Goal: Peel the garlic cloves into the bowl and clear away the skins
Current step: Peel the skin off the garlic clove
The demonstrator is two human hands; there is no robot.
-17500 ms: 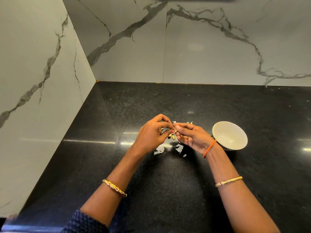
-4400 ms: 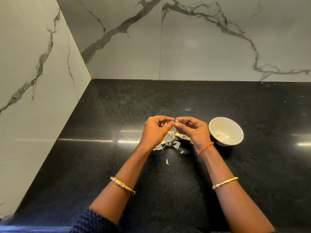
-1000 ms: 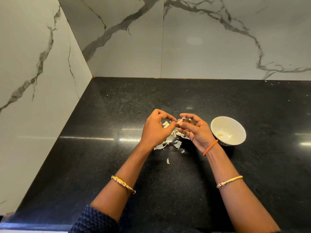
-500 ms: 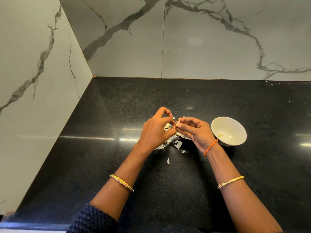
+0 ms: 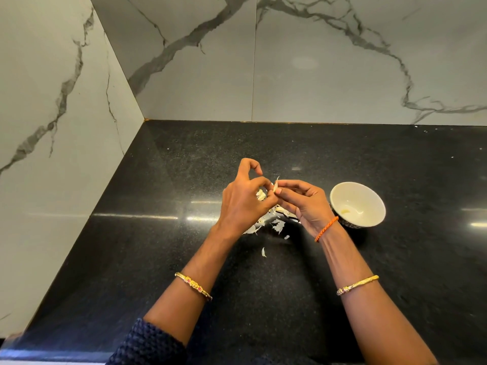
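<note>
Both forearms were bare. The left arm wore a thin gold bangle set with small red stones, well back from the wrist, and a dark navy knitted sleeve with a nubbly texture was pushed up near the elbow. The right arm carried a braided orange thread tied close round the wrist, and farther up a slim gold bangle with a small decorated section toward its inner end.

One head-worn camera is looking forward and steeply down onto the glossy black speckled stone surface, sitting near it, with white grey-veined marble walls rising toward 12 and 9 o'clock.
</note>
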